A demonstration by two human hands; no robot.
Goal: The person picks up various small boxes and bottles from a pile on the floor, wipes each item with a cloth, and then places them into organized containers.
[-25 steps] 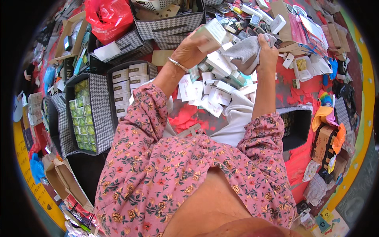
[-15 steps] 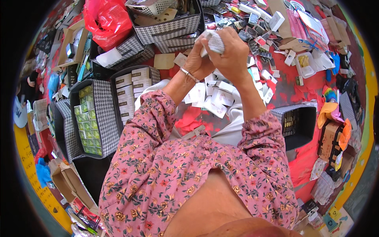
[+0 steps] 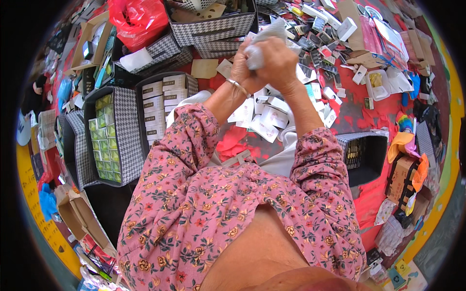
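Both hands are up at the top middle, closed together around a light grey cloth [image 3: 271, 32]. My left hand [image 3: 241, 69], with a silver bangle at its wrist, grips the cloth's left side. Over the other side, the fingers of my right hand [image 3: 278, 62] are wrapped tightly. Part of the cloth bulges between the hands and another part sticks up above the right one. Whether anything lies inside the cloth is hidden. Below the hands, several white boxes [image 3: 274, 118] lie in a loose pile between my legs.
To the left stand houndstooth bins, one with green boxes [image 3: 105, 148], another with white boxes [image 3: 154, 110]. A red plastic bag [image 3: 137, 24] sits at upper left. Small compacts and cartons [image 3: 320, 36] are strewn at upper right. A dark-lined bin [image 3: 371, 157] lies right.
The cloth has shifted in my hands: a larger part now stands up above the right hand, and a bulge shows beside the left. Both hands stay clasped, turned slightly.
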